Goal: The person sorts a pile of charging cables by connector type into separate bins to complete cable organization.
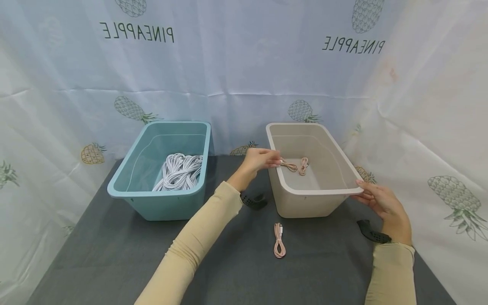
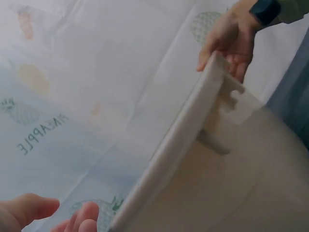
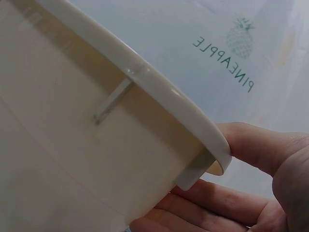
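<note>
A beige plastic bin (image 1: 305, 205) stands on the right half of the table. My right hand (image 1: 381, 202) holds its near right corner, thumb on top of the rim (image 3: 166, 96) and fingers below. At the left rim is my left hand (image 1: 257, 162), its fingertips overlapping the edge in the head view. In the left wrist view its thumb (image 2: 38, 207) and fingers stand apart with nothing between them. Two coiled pink cables, one (image 1: 290, 167) by the left wall and another (image 1: 303, 166) beside it, lie inside. A third pink cable (image 1: 279, 241) lies bundled on the table in front.
To the left stands a blue-green bin (image 1: 164, 207) with a heap of white cables (image 1: 181, 171) in it. Both bins are on a dark table (image 1: 236, 271). A pale curtain (image 1: 236, 55) with pineapple prints hangs behind and at the sides.
</note>
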Demonstrator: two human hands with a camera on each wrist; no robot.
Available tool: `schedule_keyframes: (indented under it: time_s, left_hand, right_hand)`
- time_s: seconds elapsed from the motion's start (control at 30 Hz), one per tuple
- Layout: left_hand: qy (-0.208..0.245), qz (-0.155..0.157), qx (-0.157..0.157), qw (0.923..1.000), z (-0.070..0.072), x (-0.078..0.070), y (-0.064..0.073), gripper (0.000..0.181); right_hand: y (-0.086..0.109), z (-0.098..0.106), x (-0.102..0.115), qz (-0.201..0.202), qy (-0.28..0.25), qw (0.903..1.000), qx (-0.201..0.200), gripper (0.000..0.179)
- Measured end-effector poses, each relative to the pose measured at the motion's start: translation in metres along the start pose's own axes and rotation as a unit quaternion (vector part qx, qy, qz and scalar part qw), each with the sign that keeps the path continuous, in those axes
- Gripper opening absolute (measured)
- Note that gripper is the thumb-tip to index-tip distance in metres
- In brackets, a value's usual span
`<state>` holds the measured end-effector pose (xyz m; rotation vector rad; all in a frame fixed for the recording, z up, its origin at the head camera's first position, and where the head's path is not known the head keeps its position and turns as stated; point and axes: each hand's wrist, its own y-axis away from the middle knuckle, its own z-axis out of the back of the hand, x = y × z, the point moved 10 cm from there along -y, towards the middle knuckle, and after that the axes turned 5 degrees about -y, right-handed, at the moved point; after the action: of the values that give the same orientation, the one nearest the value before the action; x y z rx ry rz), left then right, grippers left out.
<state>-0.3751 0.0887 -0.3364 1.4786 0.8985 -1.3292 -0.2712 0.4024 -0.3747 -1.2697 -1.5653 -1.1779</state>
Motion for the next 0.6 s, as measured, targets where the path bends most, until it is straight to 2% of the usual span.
schedule_keyframes:
  time_s: [0.43,0.6]
  left_hand:
    - [-0.015,-0.005,0.047,0.9988,-0.002,0.026,0.030,0.025]
    - [-0.046,-0.001,0.057,0.9973,-0.004,0.040,0.039,0.024]
  right_hand:
    - [0.002,0.001,0.000,0.001,0.005,1.0000,-0.003,0.027]
    - [0.000,0.001,0.000,-0.001,0.005,1.0000,-0.002,0.026]
